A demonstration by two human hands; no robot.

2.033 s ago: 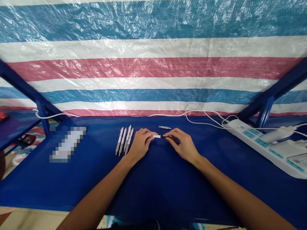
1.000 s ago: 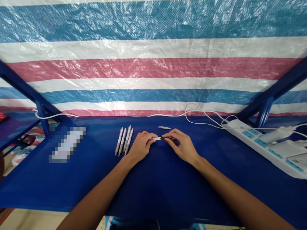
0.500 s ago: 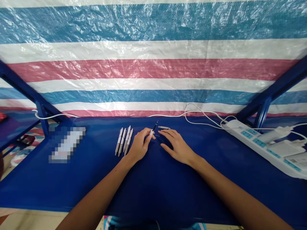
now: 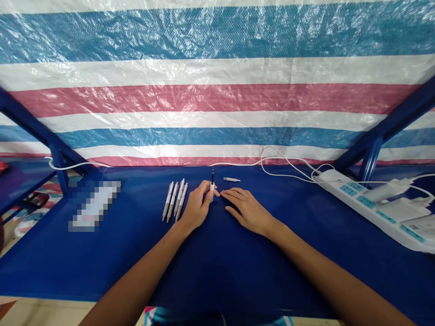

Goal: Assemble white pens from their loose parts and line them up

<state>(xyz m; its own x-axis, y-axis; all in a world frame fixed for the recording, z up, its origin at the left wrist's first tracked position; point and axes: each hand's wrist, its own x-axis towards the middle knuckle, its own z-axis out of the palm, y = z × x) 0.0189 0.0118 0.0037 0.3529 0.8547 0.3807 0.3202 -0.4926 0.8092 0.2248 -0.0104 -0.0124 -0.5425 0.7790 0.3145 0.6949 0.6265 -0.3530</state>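
My left hand (image 4: pixel 196 204) is closed around a white pen barrel (image 4: pixel 212 186), its dark refill (image 4: pixel 213 174) pointing up and away from me. To the right, my right hand (image 4: pixel 250 212) lies palm down with its fingers stretched toward the barrel. Its fingertips rest by the table surface; whether a tiny part lies beneath them I cannot tell. Just beyond those fingers is a loose grey pen front piece (image 4: pixel 231 179). Several white pens with grey grips (image 4: pixel 175 201) lie side by side left of my left hand.
A blue table (image 4: pixel 210 271) spans the view. On the right sits a white power strip (image 4: pixel 370 208) with plugged-in adapters and white cables (image 4: pixel 288 159). A blurred-out flat object (image 4: pixel 97 206) lies at left. Blue metal posts (image 4: pixel 374 154) and a striped plastic sheet (image 4: pixel 217 97) stand behind.
The barrel and refill have turned from slanting right to nearly upright in view. My right hand has shifted slightly left and closer in. A small thin part between the hands no longer shows.
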